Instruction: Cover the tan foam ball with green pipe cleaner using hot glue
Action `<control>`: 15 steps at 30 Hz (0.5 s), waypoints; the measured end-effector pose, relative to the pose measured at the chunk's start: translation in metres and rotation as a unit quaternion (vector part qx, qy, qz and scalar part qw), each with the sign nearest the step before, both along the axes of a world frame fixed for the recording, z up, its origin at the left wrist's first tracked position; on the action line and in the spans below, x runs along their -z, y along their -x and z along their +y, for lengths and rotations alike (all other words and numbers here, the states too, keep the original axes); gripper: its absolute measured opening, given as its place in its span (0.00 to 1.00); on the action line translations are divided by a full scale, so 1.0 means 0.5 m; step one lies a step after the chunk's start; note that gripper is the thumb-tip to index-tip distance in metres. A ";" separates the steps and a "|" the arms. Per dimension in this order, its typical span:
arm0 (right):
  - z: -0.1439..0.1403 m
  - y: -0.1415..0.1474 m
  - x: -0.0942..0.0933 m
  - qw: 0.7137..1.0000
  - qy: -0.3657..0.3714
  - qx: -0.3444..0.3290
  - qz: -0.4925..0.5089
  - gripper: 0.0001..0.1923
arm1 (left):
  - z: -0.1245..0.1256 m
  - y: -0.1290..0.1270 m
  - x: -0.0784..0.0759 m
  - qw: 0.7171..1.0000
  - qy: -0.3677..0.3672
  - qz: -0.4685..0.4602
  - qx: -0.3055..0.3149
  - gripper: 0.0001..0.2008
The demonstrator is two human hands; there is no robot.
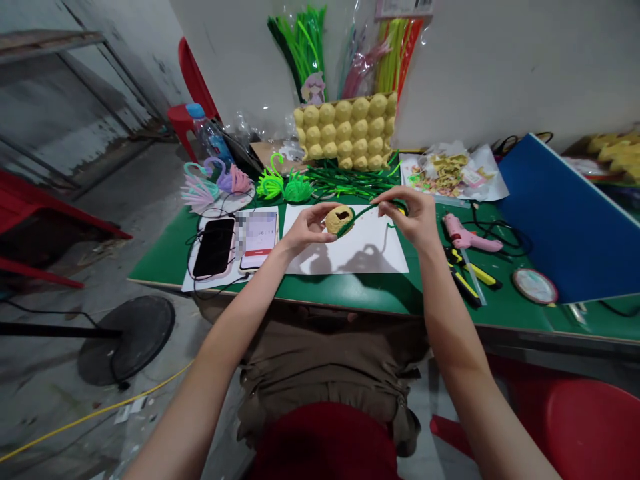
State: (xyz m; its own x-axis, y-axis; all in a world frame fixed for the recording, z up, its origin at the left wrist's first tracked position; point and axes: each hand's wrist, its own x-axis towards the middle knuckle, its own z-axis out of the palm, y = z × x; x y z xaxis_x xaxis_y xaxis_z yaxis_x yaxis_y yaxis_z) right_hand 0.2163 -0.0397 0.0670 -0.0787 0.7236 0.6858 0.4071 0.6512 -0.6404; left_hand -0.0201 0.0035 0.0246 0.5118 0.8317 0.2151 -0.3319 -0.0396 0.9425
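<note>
Early stage: left hand [309, 227] pinches ball [339, 219], right hand [411, 212] grips stem [369, 211]; wrap barely begun, most ball bare.

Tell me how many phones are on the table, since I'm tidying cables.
2: a dark-screened phone at the table's left end, and a lit phone just right of it, beside the white sheet. Clutter could hide more.
</note>
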 end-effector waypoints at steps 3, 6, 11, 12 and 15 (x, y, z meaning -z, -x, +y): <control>0.002 -0.002 -0.011 0.999 -0.011 -0.026 -0.021 0.08 | -0.003 0.002 -0.003 1.000 -0.008 0.003 0.007 0.37; 0.004 -0.002 -0.017 0.998 -0.037 -0.038 -0.043 0.08 | -0.004 0.003 -0.003 1.000 -0.022 0.000 0.018 0.36; -0.002 0.004 -0.020 0.980 -0.131 0.090 -0.123 0.06 | 0.009 0.004 0.011 0.998 -0.063 -0.019 0.009 0.36; -0.007 0.009 -0.017 0.973 -0.156 0.115 -0.123 0.07 | 0.013 0.004 0.015 0.997 -0.069 -0.020 0.004 0.36; -0.025 0.032 0.000 0.958 -0.205 0.176 -0.095 0.10 | 0.025 0.003 0.028 0.995 -0.091 -0.023 -0.021 0.36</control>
